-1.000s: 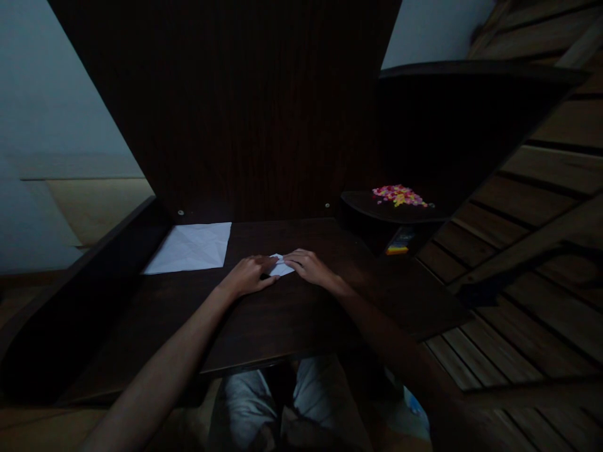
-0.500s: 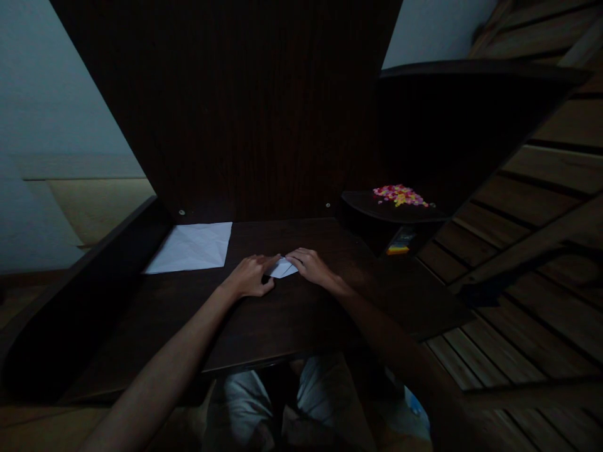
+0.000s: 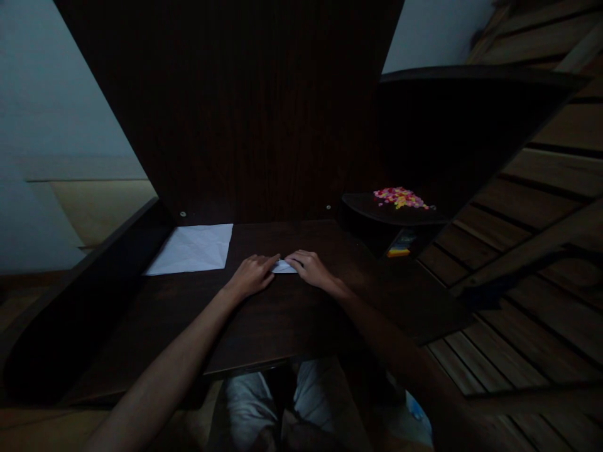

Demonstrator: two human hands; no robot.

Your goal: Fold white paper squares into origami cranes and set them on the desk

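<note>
The left hand [image 3: 253, 275] and right hand [image 3: 309, 268] grip opposite ends of the folded paper [image 3: 284, 268], fingers slightly bent. Markings on the yellow-banded packet [image 3: 399, 251] are illegible.

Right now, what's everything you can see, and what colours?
Desk with back panel: one, dark brown, centre
Folded paper: one, white, mid-desk
Paper sheet: one, white, desk's left
Small pieces: many, pink, red, yellow, on corner shelf
Unclear item: one, dark and yellow, under shelf
Wooden slats: many, brown, far right
Blurry item: one, blue, lower right
Wall: one, bluish, behind
Trousers: one pair, grey, below desk
Left hand, right hand: one each, bare, touching folded paper
</note>
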